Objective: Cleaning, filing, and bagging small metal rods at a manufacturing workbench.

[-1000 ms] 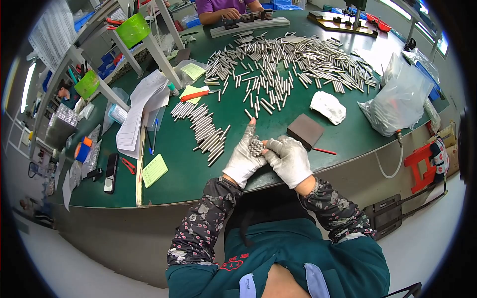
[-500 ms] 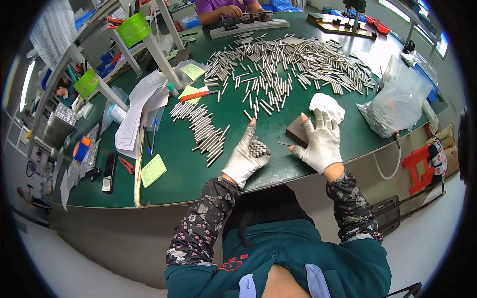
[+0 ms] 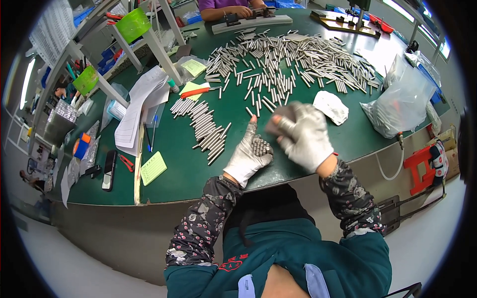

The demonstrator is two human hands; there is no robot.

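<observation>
My left hand (image 3: pixel 242 161), in a white glove with bare fingertips, is closed around a bundle of short metal pins (image 3: pixel 261 147), their ends facing up. Its thumb points away from me. To its right, my gloved right hand (image 3: pixel 309 143) grips a dark brown rectangular block (image 3: pixel 272 125); both are smeared by motion. The block is near the bundle, but I cannot tell whether it touches the pins. Left of my left hand lies a column of loose pins (image 3: pixel 204 126). A large heap of similar pins (image 3: pixel 278 74) spreads across the green table beyond my hands.
A crumpled white cloth (image 3: pixel 331 108) lies right of my right hand, with a clear plastic bag (image 3: pixel 397 102) farther right. An orange-handled cutter (image 3: pixel 195 92), papers (image 3: pixel 141 111), pens and a phone (image 3: pixel 109 171) lie left. Another person's hand (image 3: pixel 241 11) works across the table.
My right hand has taken hold of the brown block and moved it left toward the pin bundle. The thin pin by its thumb no longer shows. My left hand keeps its grip, nearly still.
</observation>
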